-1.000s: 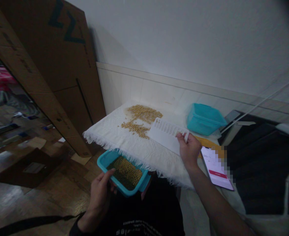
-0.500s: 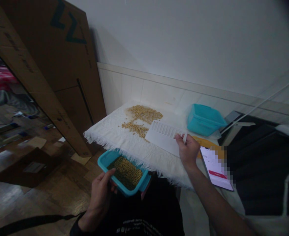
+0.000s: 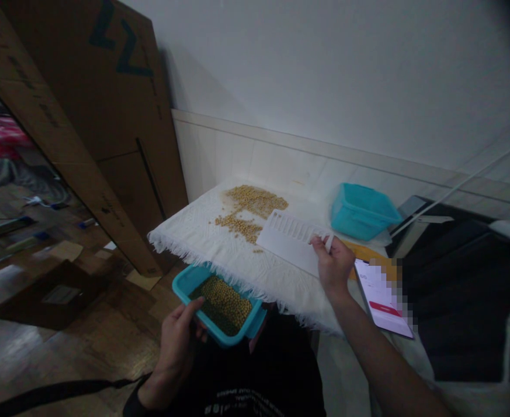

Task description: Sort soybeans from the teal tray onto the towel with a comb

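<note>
the left hand was grasping a teal tub of beans at lower centre; the right hand grasped a white slotted board at centre, beside loose soybeans.

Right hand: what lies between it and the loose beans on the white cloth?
In the head view, the white slotted plate lies between the right hand and the loose beans.
</note>
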The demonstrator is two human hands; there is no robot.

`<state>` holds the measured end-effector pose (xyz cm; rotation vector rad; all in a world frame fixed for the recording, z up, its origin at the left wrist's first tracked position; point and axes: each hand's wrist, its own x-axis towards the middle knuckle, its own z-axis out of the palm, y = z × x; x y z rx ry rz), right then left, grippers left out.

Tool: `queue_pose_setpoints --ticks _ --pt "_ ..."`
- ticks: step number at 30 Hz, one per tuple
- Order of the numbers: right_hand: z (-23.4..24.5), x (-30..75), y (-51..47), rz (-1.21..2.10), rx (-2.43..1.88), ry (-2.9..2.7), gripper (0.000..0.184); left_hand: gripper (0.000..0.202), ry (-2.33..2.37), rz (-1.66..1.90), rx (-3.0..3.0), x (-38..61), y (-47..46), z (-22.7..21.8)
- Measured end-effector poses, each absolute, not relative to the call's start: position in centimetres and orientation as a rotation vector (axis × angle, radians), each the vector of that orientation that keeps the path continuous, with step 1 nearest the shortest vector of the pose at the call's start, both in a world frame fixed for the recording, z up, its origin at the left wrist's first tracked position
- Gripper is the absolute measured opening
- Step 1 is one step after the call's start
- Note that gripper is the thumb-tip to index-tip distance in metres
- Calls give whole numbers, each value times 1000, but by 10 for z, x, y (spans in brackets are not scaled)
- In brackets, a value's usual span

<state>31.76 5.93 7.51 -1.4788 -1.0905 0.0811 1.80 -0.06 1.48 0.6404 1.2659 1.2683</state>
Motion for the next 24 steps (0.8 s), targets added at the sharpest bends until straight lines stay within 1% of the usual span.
queue_pose_setpoints --ticks 6,11,18,24 --pt "76 315 60 117 -1481 -1106 39 41 1285 1275 622 17 0 14" --pt "74 313 61 162 -1468 -1127 36 41 1253 1258 617 19 -2 14" --pt "63 312 65 323 -1387 -1104 35 43 1249 1231 624 25 -7 7" --pt "61 308 66 506 -1322 -1071 32 43 1220 1208 613 29 -10 10"
